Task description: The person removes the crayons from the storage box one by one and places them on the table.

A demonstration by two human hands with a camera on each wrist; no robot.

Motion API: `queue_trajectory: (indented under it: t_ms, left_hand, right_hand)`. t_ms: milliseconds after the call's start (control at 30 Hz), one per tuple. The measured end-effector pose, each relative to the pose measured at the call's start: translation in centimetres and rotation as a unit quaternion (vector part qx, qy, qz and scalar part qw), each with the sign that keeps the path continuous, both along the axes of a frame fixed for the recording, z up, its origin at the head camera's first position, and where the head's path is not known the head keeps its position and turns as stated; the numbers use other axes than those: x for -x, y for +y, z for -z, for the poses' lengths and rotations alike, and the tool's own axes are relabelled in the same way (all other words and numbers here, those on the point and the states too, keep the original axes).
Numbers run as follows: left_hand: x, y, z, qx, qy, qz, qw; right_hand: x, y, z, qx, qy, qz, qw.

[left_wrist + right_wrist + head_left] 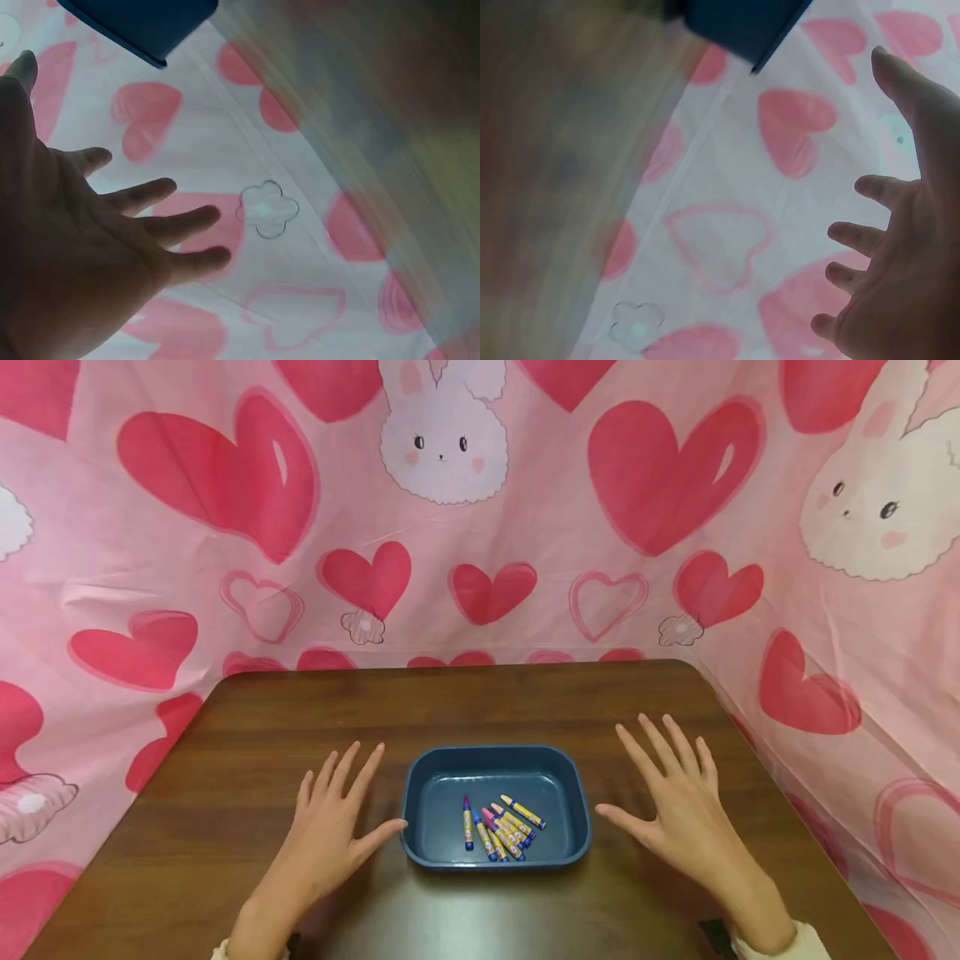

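Note:
A dark blue tray (495, 757) with rounded corners sits on the table between the two hands. Several crayons in yellow wrappers lie inside it, among them a purple crayon (468, 827) at the left and a pale one (523, 811) at the upper right; the others overlap in a loose cluster. To the left, my left hand (330, 827) is spread with straight fingers, its thumb tip right at the tray's left rim. My right hand (678, 810) is spread on the other side, thumb pointing at the tray, a small gap between. Neither hand holds anything.
The brown wooden table (300, 710) has rounded far corners. Behind it and along both sides hangs a pink cloth (420, 527) printed with red hearts, rabbits and small flowers. Cream sleeve cuffs (787, 943) show at the wrists.

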State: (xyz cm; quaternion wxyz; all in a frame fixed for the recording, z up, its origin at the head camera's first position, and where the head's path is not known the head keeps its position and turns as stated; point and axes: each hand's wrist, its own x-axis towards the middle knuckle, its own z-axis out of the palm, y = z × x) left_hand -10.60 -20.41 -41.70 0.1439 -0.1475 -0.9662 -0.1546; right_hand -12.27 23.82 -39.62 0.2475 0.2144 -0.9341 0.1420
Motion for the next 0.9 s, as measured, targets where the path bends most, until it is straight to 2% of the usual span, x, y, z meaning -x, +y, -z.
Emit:
queue_trajectory:
  t_ms: [100, 333, 567, 667, 800, 867, 900]
  left_hand:
    - [-0.3, 0.4, -0.3, -0.017, -0.036, 0.010, 0.9992]
    - [-0.7, 1.3, -0.9, -0.052, -0.090, 0.025, 0.9943]
    - [-0.4, 2.5, -1.1, -0.092, -0.174, 0.047, 0.9792]
    - [-0.2, 2.8, -0.9, -0.096, -0.193, 0.049, 0.9753]
    - [0.2, 2.6, -0.2, -0.103, -0.200, 0.067, 0.9722]
    - [0.4, 2.4, 0.2, -0.114, -0.212, 0.082, 0.9672]
    - [0.5, 2.3, 0.4, -0.124, -0.225, 0.093, 0.9620]
  right_hand:
    - [0.0, -1.2, -0.5, -0.008, -0.002, -0.026, 1.000]
    - [0.2, -3.8, -1.0, -0.036, -0.035, -0.076, 0.996]
    - [0.6, -5.6, -0.7, -0.040, -0.057, -0.121, 0.990]
    - [0.8, -6.2, -0.6, -0.040, -0.053, -0.139, 0.988]
    - [1.1, -6.9, -0.5, -0.040, -0.047, -0.157, 0.986]
    - [1.3, -7.2, -0.4, -0.041, -0.053, -0.159, 0.985]
    - [1.4, -7.4, -0.3, -0.041, -0.059, -0.156, 0.985]
